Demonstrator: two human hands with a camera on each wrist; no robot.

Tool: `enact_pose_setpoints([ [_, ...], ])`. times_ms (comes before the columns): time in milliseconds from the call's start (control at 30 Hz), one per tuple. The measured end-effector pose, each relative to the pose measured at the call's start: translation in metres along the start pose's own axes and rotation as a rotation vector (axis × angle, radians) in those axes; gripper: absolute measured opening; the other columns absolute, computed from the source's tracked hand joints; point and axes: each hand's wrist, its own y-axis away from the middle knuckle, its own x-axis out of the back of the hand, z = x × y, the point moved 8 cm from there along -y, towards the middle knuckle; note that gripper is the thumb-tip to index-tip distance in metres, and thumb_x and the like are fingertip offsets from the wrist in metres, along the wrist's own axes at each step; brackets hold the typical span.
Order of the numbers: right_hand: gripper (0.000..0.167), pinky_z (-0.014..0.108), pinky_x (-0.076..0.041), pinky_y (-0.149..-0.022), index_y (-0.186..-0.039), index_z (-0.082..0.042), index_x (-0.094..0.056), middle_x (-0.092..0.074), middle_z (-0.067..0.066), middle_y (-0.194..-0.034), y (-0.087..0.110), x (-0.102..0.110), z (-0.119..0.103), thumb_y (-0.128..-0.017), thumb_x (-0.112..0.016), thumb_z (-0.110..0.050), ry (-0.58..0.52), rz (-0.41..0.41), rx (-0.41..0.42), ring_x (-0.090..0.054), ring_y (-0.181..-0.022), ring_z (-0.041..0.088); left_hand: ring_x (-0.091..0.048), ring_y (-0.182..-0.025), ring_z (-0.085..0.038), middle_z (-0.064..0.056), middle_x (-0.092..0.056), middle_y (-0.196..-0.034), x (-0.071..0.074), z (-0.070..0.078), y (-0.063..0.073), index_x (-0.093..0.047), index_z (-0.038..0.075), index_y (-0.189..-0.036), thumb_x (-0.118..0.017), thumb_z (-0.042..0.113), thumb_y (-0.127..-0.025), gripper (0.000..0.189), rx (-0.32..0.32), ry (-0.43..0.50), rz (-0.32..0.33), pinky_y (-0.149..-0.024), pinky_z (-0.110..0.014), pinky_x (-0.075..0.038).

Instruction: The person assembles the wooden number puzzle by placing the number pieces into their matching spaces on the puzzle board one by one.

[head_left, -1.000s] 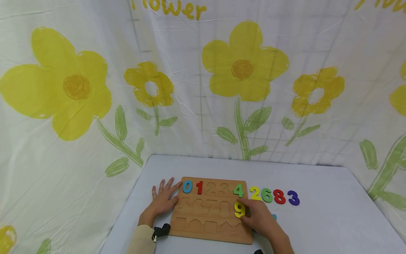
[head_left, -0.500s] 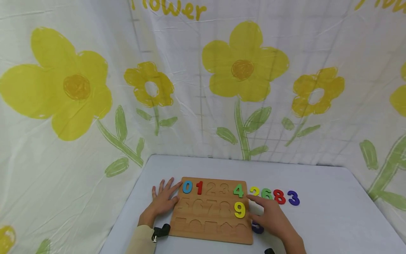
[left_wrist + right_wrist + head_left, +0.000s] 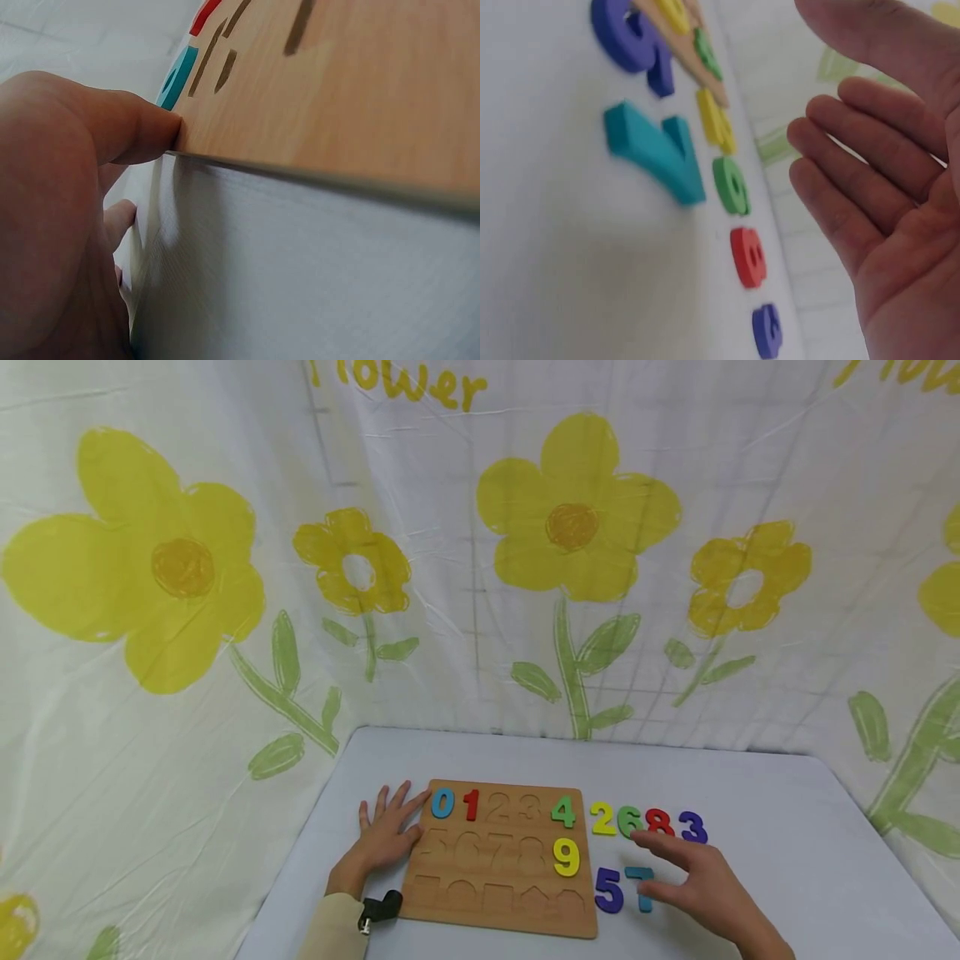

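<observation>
My left hand (image 3: 386, 839) lies with fingers spread at the left side of a wooden number puzzle board (image 3: 498, 919), thumb and index fingertip at its edge. In the left wrist view, the thumb (image 3: 139, 124) presses on the board's corner. A blue 0 (image 3: 435, 803), red 1 (image 3: 472, 806), green 4 (image 3: 564, 814) and yellow 9 (image 3: 575, 860) sit on the board. My right hand (image 3: 705, 881) hovers, fingers extended and thumb apart, over the table by a teal 7 (image 3: 656, 161); nothing is in it. The thumb partly covers the 7 in the head view.
A purple 5 (image 3: 619, 893) lies between board and 7. Behind them runs a row: yellow 2 (image 3: 602, 818), green 6 (image 3: 624, 821), red 8 (image 3: 657, 818), purple 3 (image 3: 701, 827). A flower-print curtain (image 3: 435, 693) hangs behind the white table (image 3: 795, 827).
My right hand has let go of the yellow 9 on the board and moved right, uncovering the 5 and most of the 7. The left hand stays where it was.
</observation>
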Motion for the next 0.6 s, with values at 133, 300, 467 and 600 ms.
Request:
enact_pose_setpoints([
  [133, 0.068, 0.055, -0.062, -0.102, -0.144, -0.013, -0.072, -0.076, 0.006, -0.141, 0.007, 0.004, 0.013, -0.087, -0.092, -0.043, 0.034, -0.026, -0.011, -0.071, -0.132, 0.040, -0.002, -0.166, -0.059, -0.024, -0.026, -0.179, 0.000, 0.000, 0.000, -0.053, 0.019, -0.164, -0.063, 0.019, -0.105, 0.059, -0.002, 0.002, -0.001, -0.123, -0.082, 0.012],
  [300, 0.069, 0.064, -0.059, -0.104, -0.143, -0.015, -0.073, -0.076, 0.006, -0.141, 0.010, 0.002, 0.030, -0.083, -0.095, -0.043, 0.021, -0.068, -0.094, -0.067, -0.135, 0.044, -0.002, -0.166, -0.059, -0.024, -0.025, -0.180, 0.000, -0.001, 0.000, -0.053, 0.019, -0.164, -0.062, 0.020, -0.105, 0.060, -0.001, -0.009, -0.003, -0.124, -0.082, 0.012],
  [467, 0.071, 0.067, -0.058, -0.105, -0.142, -0.013, -0.073, -0.076, 0.008, -0.141, 0.010, -0.004, 0.042, -0.081, -0.097, -0.039, -0.007, -0.095, -0.138, -0.065, -0.137, 0.047, -0.002, -0.166, -0.059, -0.024, -0.026, -0.179, 0.001, 0.000, 0.001, -0.053, 0.019, -0.164, -0.063, 0.020, -0.105, 0.060, -0.003, -0.005, 0.001, -0.124, -0.082, 0.012],
  [600, 0.072, 0.063, -0.058, -0.106, -0.142, -0.012, -0.074, -0.076, 0.008, -0.141, 0.009, -0.009, 0.047, -0.079, -0.098, -0.038, -0.004, -0.103, -0.131, -0.066, -0.137, 0.046, -0.002, -0.166, -0.059, -0.025, -0.026, -0.179, 0.000, 0.000, 0.001, -0.053, 0.018, -0.163, -0.063, 0.019, -0.105, 0.060, -0.006, 0.005, 0.000, -0.123, -0.082, 0.012],
])
